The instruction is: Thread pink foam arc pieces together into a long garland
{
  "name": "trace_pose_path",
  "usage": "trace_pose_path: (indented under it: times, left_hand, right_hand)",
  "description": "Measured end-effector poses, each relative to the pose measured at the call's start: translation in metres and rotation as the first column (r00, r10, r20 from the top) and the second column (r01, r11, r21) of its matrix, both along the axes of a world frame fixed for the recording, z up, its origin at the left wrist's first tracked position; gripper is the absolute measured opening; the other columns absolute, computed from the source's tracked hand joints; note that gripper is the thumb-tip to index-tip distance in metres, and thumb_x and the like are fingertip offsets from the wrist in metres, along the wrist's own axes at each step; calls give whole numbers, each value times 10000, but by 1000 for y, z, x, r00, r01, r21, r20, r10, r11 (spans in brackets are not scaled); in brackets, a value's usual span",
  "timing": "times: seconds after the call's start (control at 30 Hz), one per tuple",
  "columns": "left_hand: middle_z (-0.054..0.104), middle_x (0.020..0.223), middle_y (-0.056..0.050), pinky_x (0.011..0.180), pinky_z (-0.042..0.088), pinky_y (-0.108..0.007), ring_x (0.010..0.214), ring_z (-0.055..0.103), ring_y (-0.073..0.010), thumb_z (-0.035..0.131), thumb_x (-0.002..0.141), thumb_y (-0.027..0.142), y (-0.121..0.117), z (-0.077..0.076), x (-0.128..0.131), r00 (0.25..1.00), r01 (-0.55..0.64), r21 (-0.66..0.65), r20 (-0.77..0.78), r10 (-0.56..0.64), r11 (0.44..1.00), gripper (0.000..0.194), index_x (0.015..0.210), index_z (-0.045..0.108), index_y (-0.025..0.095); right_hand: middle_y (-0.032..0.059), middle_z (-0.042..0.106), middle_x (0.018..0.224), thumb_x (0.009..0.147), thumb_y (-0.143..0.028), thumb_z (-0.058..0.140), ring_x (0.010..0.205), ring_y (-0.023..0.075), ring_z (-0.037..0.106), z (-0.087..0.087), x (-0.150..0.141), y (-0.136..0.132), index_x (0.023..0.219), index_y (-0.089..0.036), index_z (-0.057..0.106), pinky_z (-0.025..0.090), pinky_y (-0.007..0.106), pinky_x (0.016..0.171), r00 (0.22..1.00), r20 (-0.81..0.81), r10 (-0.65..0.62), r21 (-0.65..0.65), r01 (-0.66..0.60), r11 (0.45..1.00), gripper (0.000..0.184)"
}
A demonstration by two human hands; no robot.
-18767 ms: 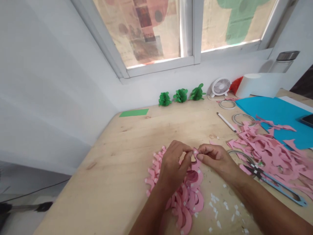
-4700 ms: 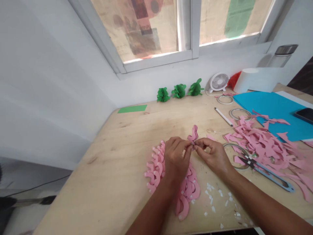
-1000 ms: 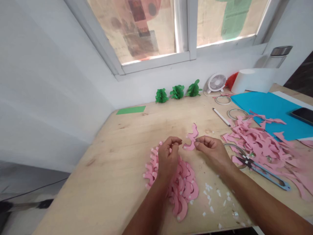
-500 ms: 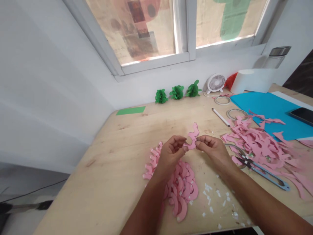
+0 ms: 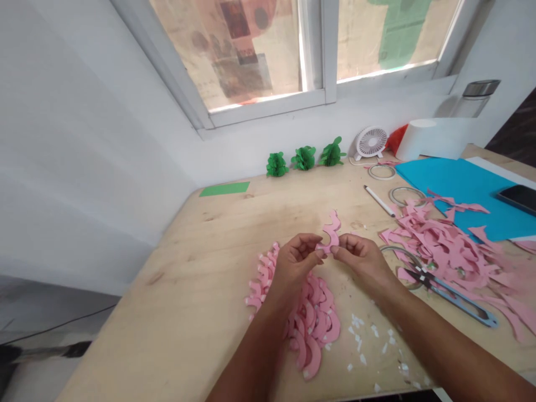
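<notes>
Pile of curved pink pieces [image 5: 312, 318] lies on the table [image 5: 180, 268], partly beneath the left hand [image 5: 295, 262]. Left hand pinches one end of the wavy pink strip [image 5: 332, 230], which extends away from the fingers. Right hand [image 5: 363, 258] grips its near edge. Farther right: scissors [image 5: 454, 296], touching pink scraps [image 5: 446, 240].

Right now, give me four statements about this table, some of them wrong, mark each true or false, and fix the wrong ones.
The left hand and right hand both hold the wavy pink strip. True.
The scissors are in the right hand. False: the scissors lie by the pink scraps.
Three green paper ornaments stand between the flat green paper and the fan. True.
The phone rests on the green paper. False: the phone rests on the blue sheets.
</notes>
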State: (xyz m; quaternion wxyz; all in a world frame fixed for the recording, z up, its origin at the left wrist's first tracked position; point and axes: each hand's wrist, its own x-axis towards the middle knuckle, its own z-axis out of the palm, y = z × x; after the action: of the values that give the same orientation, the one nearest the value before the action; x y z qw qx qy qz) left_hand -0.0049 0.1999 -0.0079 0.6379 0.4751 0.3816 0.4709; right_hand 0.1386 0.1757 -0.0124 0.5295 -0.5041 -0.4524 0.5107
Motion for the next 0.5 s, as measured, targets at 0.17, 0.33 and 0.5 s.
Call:
trace_pose_path:
  times: [0.17,0.33,0.5]
  left_hand:
    - [611,746,-10,598,429,-218,666,541,-104,721,635,194,1,2,-4,999,5,45,-54,-2,999,230,856,663,168]
    - [612,717,-9,593,414,-220,629,523,-96,714,654,215,0,1,-4,996,15,78,-90,-8,997,195,831,653,160]
    - [609,693,-5,592,406,-222,619,525,-100,707,672,221,-2,2,-2,994,49,98,-100,-39,994,173,818,640,155]
  right_hand:
    - [-78,325,522,716,-374,649,477,73,264,3,1,0,560,-184,421,194,227,456,1000,-5,-14,0,14,1000,335]
    - [-70,359,541,728,-359,643,497,77,305,4,1,-1,598,-172,479,228,222,470,1000,-15,21,10,-21,1000,281]
    - [-49,459,591,716,-375,658,540,89,396,0,0,-1,688,-160,550,298,218,511,998,-41,51,2,-51,999,243]
